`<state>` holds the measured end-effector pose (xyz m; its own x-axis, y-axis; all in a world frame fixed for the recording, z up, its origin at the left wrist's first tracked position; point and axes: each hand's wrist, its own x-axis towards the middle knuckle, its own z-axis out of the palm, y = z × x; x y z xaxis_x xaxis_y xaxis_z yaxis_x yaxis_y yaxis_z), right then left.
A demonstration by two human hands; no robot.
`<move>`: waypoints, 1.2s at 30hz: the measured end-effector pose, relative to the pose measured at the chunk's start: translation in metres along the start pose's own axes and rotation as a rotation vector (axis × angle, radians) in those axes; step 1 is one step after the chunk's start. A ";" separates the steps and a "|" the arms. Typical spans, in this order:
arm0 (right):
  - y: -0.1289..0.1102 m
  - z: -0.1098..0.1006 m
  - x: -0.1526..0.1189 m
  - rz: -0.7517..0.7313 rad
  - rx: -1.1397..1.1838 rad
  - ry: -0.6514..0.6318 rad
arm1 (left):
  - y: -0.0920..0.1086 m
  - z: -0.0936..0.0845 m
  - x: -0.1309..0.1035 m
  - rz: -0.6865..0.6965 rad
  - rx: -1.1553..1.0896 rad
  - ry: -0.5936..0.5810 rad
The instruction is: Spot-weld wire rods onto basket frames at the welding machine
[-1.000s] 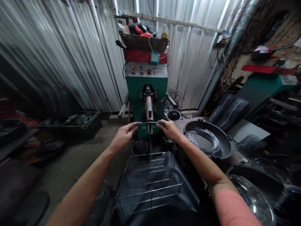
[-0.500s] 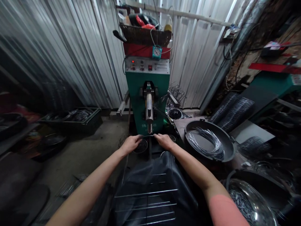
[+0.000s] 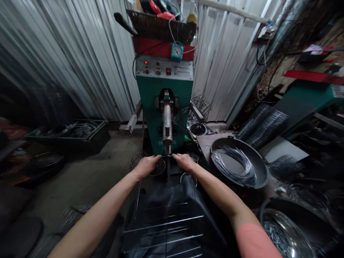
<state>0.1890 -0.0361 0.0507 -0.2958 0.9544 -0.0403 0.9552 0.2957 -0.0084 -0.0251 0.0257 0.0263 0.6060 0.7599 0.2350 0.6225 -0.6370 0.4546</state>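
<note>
My left hand [image 3: 147, 166] and my right hand [image 3: 184, 162] pinch the two sides of a thin metal wire [image 3: 166, 156]. The wire's middle lies at the tip of the lower electrode, under the steel arm [image 3: 167, 125] of a green machine [image 3: 149, 93]. Whether the wire touches the tip is too small to tell. Below my hands, a dark apron or sheet [image 3: 172, 200] covers my lap, with several straight metal rods [image 3: 163, 229] across it.
A black pan [image 3: 262, 172] with a coil of wires [image 3: 248, 172] stands at the right. Nearer is a shiny bowl [image 3: 298, 233] of small metal pieces. A green bin [image 3: 99, 138] of metal parts sits on the left floor. Stacked wire racks [image 3: 268, 125] lie beyond the pan.
The camera view has shifted and moved closer to the machine. My hands, still pinching the wire, have come nearer to the machine's tip, and the wire now meets it in view.
</note>
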 end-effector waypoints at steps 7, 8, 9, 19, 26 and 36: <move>0.000 -0.008 0.002 0.000 -0.017 -0.034 | 0.005 -0.008 -0.005 0.023 0.240 -0.124; 0.000 -0.008 0.002 -0.001 -0.017 -0.034 | 0.007 -0.008 -0.005 0.023 0.262 -0.134; 0.001 -0.008 0.002 -0.001 -0.017 -0.031 | 0.009 -0.009 -0.004 0.020 0.281 -0.142; 0.003 -0.003 0.005 0.038 -0.038 -0.037 | 0.020 -0.010 0.000 -0.020 0.403 -0.189; 0.005 0.000 0.007 0.032 -0.031 -0.017 | 0.015 -0.008 0.002 -0.028 0.385 -0.193; 0.007 0.001 0.008 0.042 -0.048 0.009 | 0.021 -0.010 0.003 -0.059 0.248 -0.148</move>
<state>0.1930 -0.0266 0.0491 -0.2559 0.9662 -0.0305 0.9655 0.2571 0.0410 -0.0150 0.0157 0.0454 0.6195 0.7811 0.0778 0.7499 -0.6182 0.2356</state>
